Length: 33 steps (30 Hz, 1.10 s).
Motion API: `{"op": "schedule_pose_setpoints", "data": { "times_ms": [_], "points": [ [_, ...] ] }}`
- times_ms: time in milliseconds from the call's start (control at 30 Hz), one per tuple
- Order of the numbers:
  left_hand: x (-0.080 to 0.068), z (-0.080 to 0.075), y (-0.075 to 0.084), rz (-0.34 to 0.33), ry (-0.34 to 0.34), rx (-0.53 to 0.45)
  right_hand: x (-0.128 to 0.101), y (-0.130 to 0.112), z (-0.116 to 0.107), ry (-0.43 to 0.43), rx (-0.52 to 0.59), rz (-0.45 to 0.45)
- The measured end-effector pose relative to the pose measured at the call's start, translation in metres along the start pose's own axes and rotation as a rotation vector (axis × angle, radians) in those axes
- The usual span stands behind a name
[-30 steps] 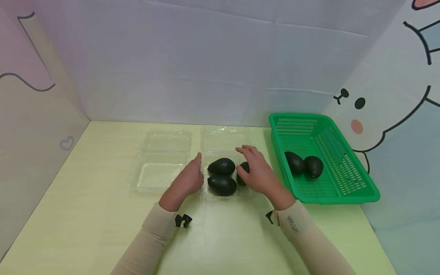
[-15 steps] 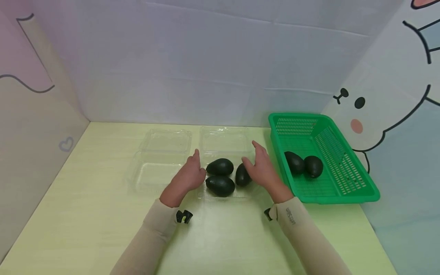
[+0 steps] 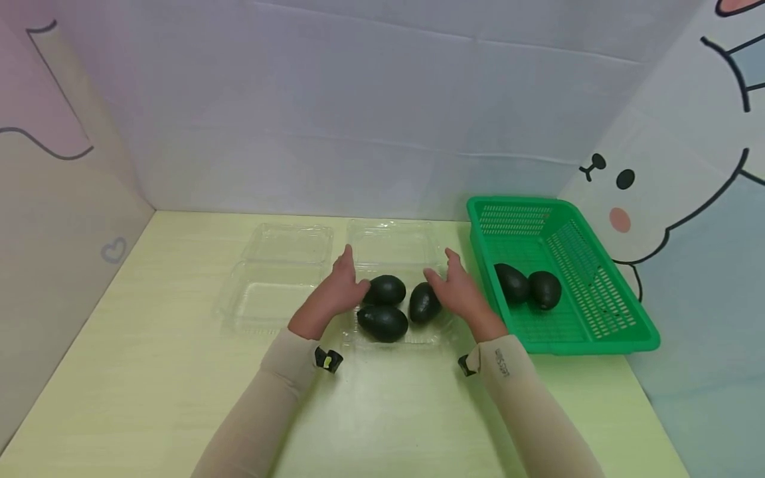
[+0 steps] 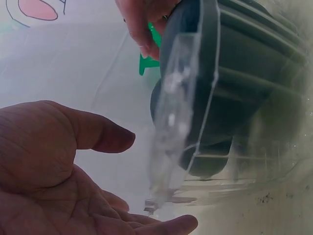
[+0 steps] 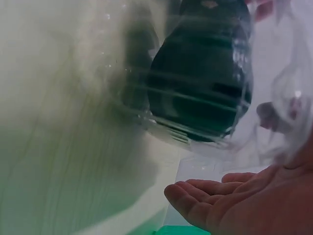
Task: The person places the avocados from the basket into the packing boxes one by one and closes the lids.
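A clear plastic clamshell box lies open with its lid folded back toward the wall. Inside it are three dark avocados: a rear one, a front one and an upright-lying one at the right. My left hand is at the box's left side, fingers extended, its thumb overlapping the rear avocado in the head view. At the right side my right hand has its fingers out and thumb near the right avocado. Both wrist views show a palm and fingers straight beside the transparent wall.
To the left lies a second clear clamshell, also opened out. A green plastic basket stands at the right with two more avocados in it. White printed sheets form walls behind and on both sides of the table.
My right hand has drawn off the right avocado toward the box's right side, uncovering it. The left hand has shifted forward and slightly right, its thumb spreading toward the rear avocado.
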State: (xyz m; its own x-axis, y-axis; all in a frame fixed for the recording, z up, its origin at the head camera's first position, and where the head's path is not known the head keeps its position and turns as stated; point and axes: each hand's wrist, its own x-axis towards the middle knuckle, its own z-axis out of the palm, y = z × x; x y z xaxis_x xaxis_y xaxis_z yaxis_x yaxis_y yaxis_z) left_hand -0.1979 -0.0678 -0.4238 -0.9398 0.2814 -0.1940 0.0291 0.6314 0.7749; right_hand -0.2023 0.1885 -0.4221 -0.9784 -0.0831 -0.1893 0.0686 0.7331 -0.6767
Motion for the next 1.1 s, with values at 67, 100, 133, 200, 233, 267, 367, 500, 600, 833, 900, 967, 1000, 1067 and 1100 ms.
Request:
{"op": "schedule_pose_setpoints", "data": {
  "times_ms": [67, 100, 133, 200, 233, 267, 367, 500, 600, 833, 900, 967, 1000, 1067, 1100],
  "points": [
    [0.0016, -0.0003, 0.0001, -0.004, -0.002, -0.013, 0.0011, 0.0000, 0.0004, -0.014, 0.022, 0.008],
    [0.0024, -0.0002, -0.0002, -0.004, 0.000, -0.019, 0.0018, -0.0001, 0.0007, -0.020, 0.037, 0.006],
    [0.0032, -0.0001, -0.0004, -0.003, 0.003, -0.026, 0.0026, -0.0001, 0.0010, -0.023, 0.050, 0.003],
    [0.0039, -0.0001, -0.0001, -0.002, 0.011, -0.036, 0.0036, 0.0000, 0.0014, -0.027, 0.076, -0.007],
    [0.0040, -0.0001, 0.0003, -0.002, 0.014, -0.041, 0.0036, 0.0001, 0.0015, -0.026, 0.095, -0.011],
    [0.0043, -0.0001, 0.0006, 0.000, 0.019, -0.048, 0.0036, 0.0002, 0.0015, -0.023, 0.111, -0.014],
    [0.0042, -0.0005, 0.0016, -0.003, 0.030, -0.060, 0.0026, 0.0000, 0.0007, -0.011, 0.163, -0.026],
    [0.0031, -0.0020, 0.0026, -0.007, 0.045, -0.068, 0.0015, -0.0006, 0.0001, 0.003, 0.202, -0.030],
    [0.0030, -0.0032, 0.0025, -0.006, 0.059, -0.077, 0.0018, -0.0003, 0.0002, 0.012, 0.210, -0.031],
    [0.0045, -0.0039, 0.0001, 0.014, 0.093, -0.090, 0.0005, -0.0001, -0.0007, 0.030, 0.242, -0.032],
    [0.0036, -0.0050, 0.0007, 0.022, 0.106, -0.104, -0.0003, -0.0003, -0.0009, 0.040, 0.254, -0.032],
    [0.0027, -0.0062, 0.0017, 0.025, 0.117, -0.118, -0.0012, -0.0001, -0.0010, 0.048, 0.269, -0.036],
    [0.0024, -0.0068, 0.0023, 0.027, 0.122, -0.128, -0.0018, 0.0000, -0.0010, 0.053, 0.275, -0.038],
    [0.0024, -0.0082, 0.0028, 0.031, 0.133, -0.141, -0.0028, 0.0003, -0.0013, 0.062, 0.287, -0.047],
    [0.0022, -0.0090, 0.0033, 0.033, 0.138, -0.147, -0.0033, 0.0004, -0.0015, 0.068, 0.292, -0.054]
  ]
}}
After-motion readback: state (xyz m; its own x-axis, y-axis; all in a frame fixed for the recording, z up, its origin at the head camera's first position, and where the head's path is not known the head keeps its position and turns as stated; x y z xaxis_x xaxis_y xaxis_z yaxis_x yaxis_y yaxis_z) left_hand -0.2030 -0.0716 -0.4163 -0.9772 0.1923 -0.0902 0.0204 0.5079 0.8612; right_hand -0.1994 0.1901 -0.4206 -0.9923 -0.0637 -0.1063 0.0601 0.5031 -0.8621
